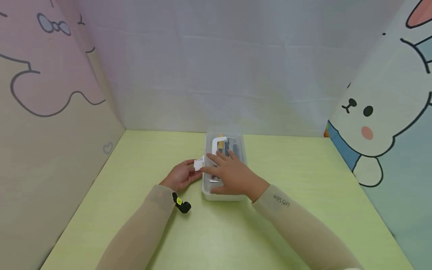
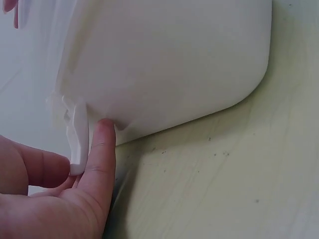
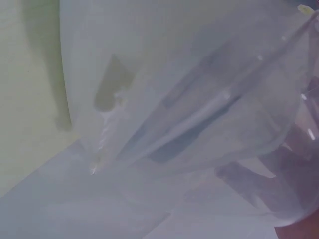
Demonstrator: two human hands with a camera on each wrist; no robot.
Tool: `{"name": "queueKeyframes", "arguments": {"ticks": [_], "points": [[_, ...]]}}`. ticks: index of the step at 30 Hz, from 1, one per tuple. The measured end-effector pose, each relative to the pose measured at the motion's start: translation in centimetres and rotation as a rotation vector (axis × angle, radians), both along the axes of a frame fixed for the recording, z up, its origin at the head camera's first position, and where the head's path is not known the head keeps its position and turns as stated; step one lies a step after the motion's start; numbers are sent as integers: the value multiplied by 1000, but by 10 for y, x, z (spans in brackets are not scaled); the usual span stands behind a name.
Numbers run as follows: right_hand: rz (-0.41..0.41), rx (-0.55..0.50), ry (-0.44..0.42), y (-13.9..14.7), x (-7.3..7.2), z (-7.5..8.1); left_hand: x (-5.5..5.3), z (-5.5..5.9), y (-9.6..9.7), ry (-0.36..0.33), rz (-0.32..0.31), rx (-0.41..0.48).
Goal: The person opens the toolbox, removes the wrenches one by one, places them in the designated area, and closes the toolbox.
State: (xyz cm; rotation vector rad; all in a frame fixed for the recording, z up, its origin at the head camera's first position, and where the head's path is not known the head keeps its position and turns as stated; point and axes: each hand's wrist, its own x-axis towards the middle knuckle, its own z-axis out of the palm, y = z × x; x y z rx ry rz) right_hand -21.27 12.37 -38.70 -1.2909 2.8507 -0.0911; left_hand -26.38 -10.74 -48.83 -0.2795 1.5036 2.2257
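A plastic storage box (image 1: 224, 197) with a clear lid stands in the middle of the table. White latch (image 1: 198, 165) sticks out from its left side. My left hand (image 1: 180, 176) pinches this latch (image 2: 78, 134) between thumb and fingers, while one finger reaches the box wall (image 2: 174, 59) in the left wrist view. Over the top lies my right hand (image 1: 233, 174), fingers spread on the clear lid (image 3: 239, 119). Through the lid show a yellow-and-dark item (image 1: 221, 144) and other dark tools, partly hidden by the right hand. A white handle (image 1: 214, 144) runs along the lid.
The pale yellow-green table (image 1: 152, 150) extends around the box. A white cloth wall (image 1: 209, 75) rises behind it, with cartoon-printed panels at left and right. A black wrist camera (image 1: 183, 207) sits on my left sleeve.
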Motion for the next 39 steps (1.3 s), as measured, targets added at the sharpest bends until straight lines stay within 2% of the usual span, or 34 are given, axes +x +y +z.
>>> {"name": "queueKeyframes", "arguments": {"ticks": [6, 10, 17, 24, 31, 34, 39], "points": [[8, 50, 32, -1, 0, 4, 4, 1, 0, 18, -14, -16], [12, 35, 30, 1, 0, 8, 10, 2, -1, 19, -25, -35], [-8, -78, 55, 15, 1, 8, 23, -3, -3, 31, -59, -15], [-31, -215, 73, 30, 4, 4, 36, -11, -5, 41, -77, -31], [-35, -310, 73, 41, 9, 5, 51, -6, -2, 48, -61, -64], [-31, -330, 66, 43, 11, 4, 57, -2, 1, 72, -71, -104], [-21, -361, 78, 45, 12, 4, 66, 8, 9, 183, -119, -224]]}}
